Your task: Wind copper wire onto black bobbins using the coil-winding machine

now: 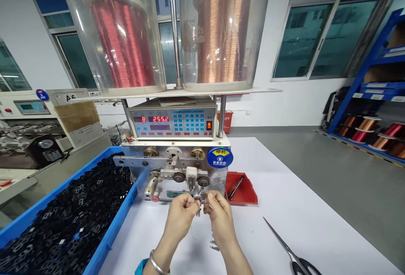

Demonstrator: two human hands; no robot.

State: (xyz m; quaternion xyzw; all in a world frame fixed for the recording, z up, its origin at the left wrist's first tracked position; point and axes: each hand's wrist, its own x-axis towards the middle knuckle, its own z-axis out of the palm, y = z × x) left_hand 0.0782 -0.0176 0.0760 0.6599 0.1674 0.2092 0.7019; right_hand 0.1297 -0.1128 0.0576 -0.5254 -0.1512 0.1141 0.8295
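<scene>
In front of a coil winding machine (pixel 177 165), both hands meet at its small metal spindle (pixel 198 212). My left hand (pixel 179 218) is closed in a pinch at the spindle's left side, by a small reddish piece (pixel 198 199). On the right side, my right hand (pixel 220 216) has thumb and fingertips pressed together, close to the spindle end. What either hand pinches is too small and too covered by the fingers to name. The machine's control box (pixel 174 123) shows lit red digits above. Several small dark pieces (pixel 214 246) lie beside my right wrist.
A blue tray (pixel 122 214) full of small black parts stands at left. Scissors (pixel 289 252) lie on the white table (pixel 253 241) at right. A red bin (pixel 248 192) holding a black pen-like tool sits behind. Red (pixel 122 43) and copper (pixel 223 34) wire spools stand overhead.
</scene>
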